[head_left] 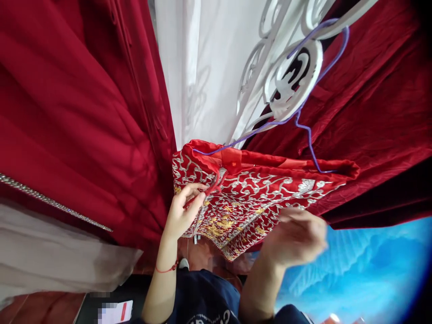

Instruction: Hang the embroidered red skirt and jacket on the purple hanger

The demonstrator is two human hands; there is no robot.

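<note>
A red skirt-like garment (246, 198) with silver and gold embroidery hangs by its waistband from a purple wire hanger (305, 108). My left hand (185, 208) is at the garment's upper left, thumb and fingers closed on a thin red cord (214, 183) near the waistband. My right hand (297, 236), smeared by motion, is in front of the garment's lower right side. Its fingers are too blurred to show whether they hold anything.
The hanger hooks over a white scrollwork metal frame (312, 58). Dark red drapes (84, 103) hang left, and more red cloth (381, 112) hangs right. White fabric (212, 67) is behind. A blue painted surface (364, 265) is lower right; a phone (116, 311) lies lower left.
</note>
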